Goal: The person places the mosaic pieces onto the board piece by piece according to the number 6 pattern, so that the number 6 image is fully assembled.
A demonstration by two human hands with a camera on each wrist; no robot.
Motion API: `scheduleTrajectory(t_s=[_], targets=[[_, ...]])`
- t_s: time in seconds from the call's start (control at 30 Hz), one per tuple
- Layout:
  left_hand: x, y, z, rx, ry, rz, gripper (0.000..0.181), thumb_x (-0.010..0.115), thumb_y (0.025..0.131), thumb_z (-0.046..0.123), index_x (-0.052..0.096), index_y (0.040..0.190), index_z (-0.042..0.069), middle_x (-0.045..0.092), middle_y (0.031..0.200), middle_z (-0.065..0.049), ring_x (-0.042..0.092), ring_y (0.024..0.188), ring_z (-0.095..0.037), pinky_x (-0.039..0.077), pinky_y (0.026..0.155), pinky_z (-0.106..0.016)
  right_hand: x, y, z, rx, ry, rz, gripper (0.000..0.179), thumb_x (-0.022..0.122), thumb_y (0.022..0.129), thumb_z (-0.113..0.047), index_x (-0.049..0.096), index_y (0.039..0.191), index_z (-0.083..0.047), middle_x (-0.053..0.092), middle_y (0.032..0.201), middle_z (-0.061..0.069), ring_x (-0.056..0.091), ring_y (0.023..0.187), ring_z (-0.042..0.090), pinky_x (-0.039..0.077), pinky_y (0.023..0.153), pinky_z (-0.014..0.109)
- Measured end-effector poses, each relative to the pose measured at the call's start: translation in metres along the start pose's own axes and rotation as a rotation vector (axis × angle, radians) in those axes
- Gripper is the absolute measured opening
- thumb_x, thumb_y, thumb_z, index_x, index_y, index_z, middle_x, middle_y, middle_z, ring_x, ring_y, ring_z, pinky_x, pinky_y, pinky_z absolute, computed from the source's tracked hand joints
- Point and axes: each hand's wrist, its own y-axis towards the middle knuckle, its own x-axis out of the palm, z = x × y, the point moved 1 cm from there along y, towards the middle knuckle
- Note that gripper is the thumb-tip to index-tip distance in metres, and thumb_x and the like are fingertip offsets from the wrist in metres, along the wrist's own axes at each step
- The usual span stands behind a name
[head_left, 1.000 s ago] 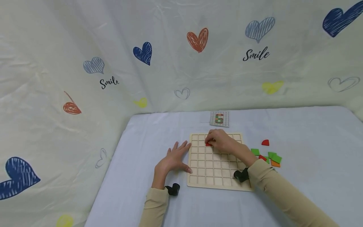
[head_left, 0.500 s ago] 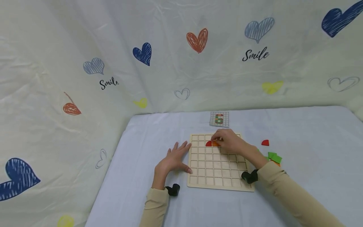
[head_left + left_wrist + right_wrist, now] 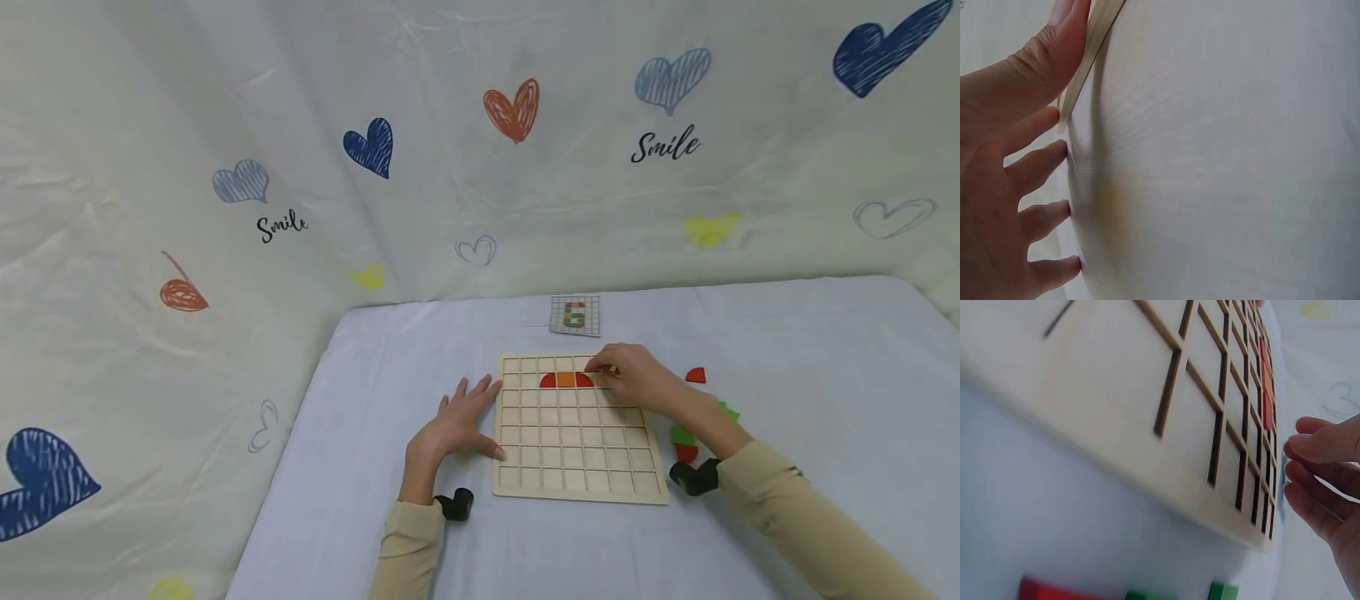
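Note:
A wooden grid board [image 3: 551, 456] lies on the table. In one of its upper rows, two red quarter-round tiles [image 3: 548, 381] flank an orange square tile [image 3: 566, 380]. My left hand [image 3: 457, 421] has its fingers spread at the board's left edge, thumb and fingertips touching the edge or the cloth beside it. Just right of the second red tile, my right hand [image 3: 641, 379] is over the board's upper right. Its fingers are loosely bent in the right wrist view, the thumb [image 3: 1319, 445] close to the forefinger, and no tile shows between them.
A small pattern card [image 3: 574, 316] lies behind the board. To the right are a red tile [image 3: 696, 375], a green tile [image 3: 683, 434], another red tile [image 3: 686, 452] and more green [image 3: 727, 410], partly behind my right forearm. A hearts-printed cloth hangs at the back.
My right hand has moved rightward along the row. Beside the first red tile, the orange tile and a second red one have come into sight. My left hand has stayed at the board's edge.

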Motion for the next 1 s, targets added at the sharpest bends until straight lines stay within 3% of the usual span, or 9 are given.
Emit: scheduleTrajectory(t_s=[0.27,0.6,1.0], targets=[[0.000,0.000,0.001,0.016,-0.010,0.005,0.112,0.094,0.074,0.030,0.030,0.164,0.018,0.019,0.173,-0.005,0.002,0.160,-0.040,0.005,0.127,-0.065,-0.015,-0.020,0.011,0.092,-0.024,-0.018,0.016,0.072,0.089,0.004,0.078,0.104,0.000,0.073,0.095,0.007,0.064,0.086,0.021,0.060,0.079,0.042],[0.000,-0.002,0.002,0.016,-0.019,0.000,0.112,0.094,0.073,0.029,0.029,0.164,0.018,0.018,0.173,-0.004,0.001,0.160,-0.040,0.005,0.126,-0.065,-0.031,-0.048,0.021,0.127,-0.015,-0.007,0.019,0.070,0.090,0.005,0.078,0.107,0.002,0.074,0.099,0.008,0.067,0.092,0.026,0.060,0.081,0.046],[0.002,-0.001,0.001,0.011,-0.022,0.004,0.112,0.094,0.073,0.030,0.029,0.164,0.018,0.018,0.173,-0.004,0.001,0.160,-0.039,0.005,0.127,-0.064,-0.039,-0.075,0.032,0.155,-0.077,0.019,0.019,0.077,0.087,0.000,0.077,0.106,0.000,0.075,0.098,0.008,0.067,0.090,0.025,0.061,0.081,0.047]])
